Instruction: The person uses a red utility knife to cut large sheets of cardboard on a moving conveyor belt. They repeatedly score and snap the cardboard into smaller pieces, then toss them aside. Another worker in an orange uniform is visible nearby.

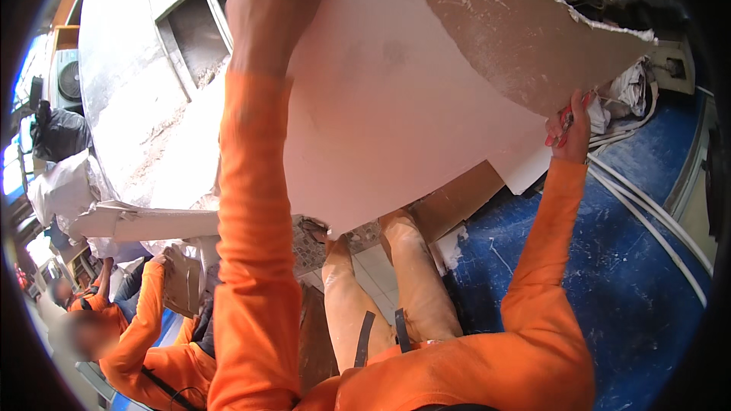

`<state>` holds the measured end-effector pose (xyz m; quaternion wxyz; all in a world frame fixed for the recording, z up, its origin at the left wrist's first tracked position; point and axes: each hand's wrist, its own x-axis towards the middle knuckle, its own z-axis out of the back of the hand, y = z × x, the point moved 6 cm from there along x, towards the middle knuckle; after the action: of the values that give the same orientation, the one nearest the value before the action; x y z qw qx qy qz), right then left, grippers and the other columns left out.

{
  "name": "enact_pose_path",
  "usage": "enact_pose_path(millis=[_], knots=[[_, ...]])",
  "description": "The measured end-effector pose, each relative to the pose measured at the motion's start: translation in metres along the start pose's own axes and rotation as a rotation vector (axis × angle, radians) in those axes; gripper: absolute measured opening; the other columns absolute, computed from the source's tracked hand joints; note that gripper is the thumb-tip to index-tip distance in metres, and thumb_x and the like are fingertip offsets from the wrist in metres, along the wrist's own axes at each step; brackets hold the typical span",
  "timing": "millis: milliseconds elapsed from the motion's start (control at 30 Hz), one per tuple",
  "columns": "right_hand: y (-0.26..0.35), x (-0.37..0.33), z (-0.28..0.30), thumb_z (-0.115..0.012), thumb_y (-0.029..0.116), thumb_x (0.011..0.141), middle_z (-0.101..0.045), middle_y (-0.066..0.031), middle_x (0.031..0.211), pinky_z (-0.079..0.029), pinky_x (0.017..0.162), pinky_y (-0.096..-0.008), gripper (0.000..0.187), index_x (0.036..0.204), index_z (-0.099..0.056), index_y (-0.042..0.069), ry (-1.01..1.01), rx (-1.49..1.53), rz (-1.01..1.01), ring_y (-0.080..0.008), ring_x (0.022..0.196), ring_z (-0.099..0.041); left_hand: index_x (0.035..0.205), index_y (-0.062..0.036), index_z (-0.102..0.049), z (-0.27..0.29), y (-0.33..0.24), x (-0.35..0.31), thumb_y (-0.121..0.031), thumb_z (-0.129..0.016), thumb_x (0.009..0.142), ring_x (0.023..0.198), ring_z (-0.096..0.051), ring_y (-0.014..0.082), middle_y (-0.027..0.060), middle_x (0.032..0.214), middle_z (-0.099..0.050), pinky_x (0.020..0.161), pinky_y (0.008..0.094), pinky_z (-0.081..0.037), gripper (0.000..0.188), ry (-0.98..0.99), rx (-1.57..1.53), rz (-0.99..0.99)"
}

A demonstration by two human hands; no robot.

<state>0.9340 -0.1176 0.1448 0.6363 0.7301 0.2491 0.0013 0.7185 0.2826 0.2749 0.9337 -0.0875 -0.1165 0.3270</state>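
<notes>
The big pale board (396, 114) spreads in front of you, its lower edge just beyond your legs (422, 281). Your left hand (278, 4) is at the board's far side; its fingertips run out of view, so I cannot tell how far open those fingers are or whether they grip the rim. Your right hand (571, 129) is at the board's right-hand end, fingers curled closed around a red tool (562, 128); whether they also touch the board cannot be told. A brown section (525, 34) lies along the board's far right side, with a ragged white edge (579, 21); whether it is folded backing or a separate piece is unclear.

Handling the board with the tool seems to be the step in hand. To do it well, support the board firmly with your left hand, palm flat and fingers out of the tool's line. Mind the ragged edge, as it may crumble if you lever on it. Angle the tool's working end away from your wrist and legs, and use light strokes. Watch the pale pipes (647, 213) to the right of the board, and the blue floor (525, 281) beside it, which may be slippery with dust. Leave room for the co-worker (164, 358) near the board's left side.
</notes>
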Motion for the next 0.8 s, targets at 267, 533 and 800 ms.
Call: enact_pose_path(millis=[267, 533, 800], knots=[[-0.141, -0.007, 0.023, -0.071, 0.041, 0.097, -0.053, -0.0015, 0.062, -0.034, 0.033, -0.0249, 0.036, 0.098, -0.054, 0.010, -0.301, 0.259, -0.240, -0.0099, 0.037, -0.042, 0.103, -0.0024, -0.075, -0.160, -0.011, 0.114, -0.071, -0.056, 0.087, 0.089, -0.072, 0.0373, 0.0213, 0.089, -0.073, 0.079, 0.0479, -0.054, 0.073, 0.119, -0.179, -0.104], [-0.312, 0.028, 0.038, -0.072, 0.039, 0.097, -0.048, -0.0001, 0.060, -0.035, 0.037, -0.0280, 0.037, 0.097, -0.050, 0.010, -0.492, 0.311, -0.417, -0.0112, 0.038, -0.041, 0.102, -0.0013, -0.077, -0.351, 0.018, 0.123, -0.086, -0.051, 0.082, 0.097, -0.073, 0.0368, 0.0199, 0.095, -0.076, 0.088, 0.0444, -0.054, 0.091, 0.528, -0.108, 0.020], [-0.367, 0.055, 0.049, -0.069, 0.045, 0.098, -0.048, 0.0004, 0.061, -0.034, 0.037, -0.0266, 0.040, 0.102, -0.052, 0.009, -0.402, 0.316, -0.522, -0.0097, 0.039, -0.041, 0.101, -0.0021, -0.079, -0.442, 0.042, 0.113, -0.090, -0.052, 0.077, 0.103, -0.072, 0.0351, 0.0192, 0.100, -0.076, 0.088, 0.0452, -0.054, 0.095, 0.436, -0.059, 0.105]])
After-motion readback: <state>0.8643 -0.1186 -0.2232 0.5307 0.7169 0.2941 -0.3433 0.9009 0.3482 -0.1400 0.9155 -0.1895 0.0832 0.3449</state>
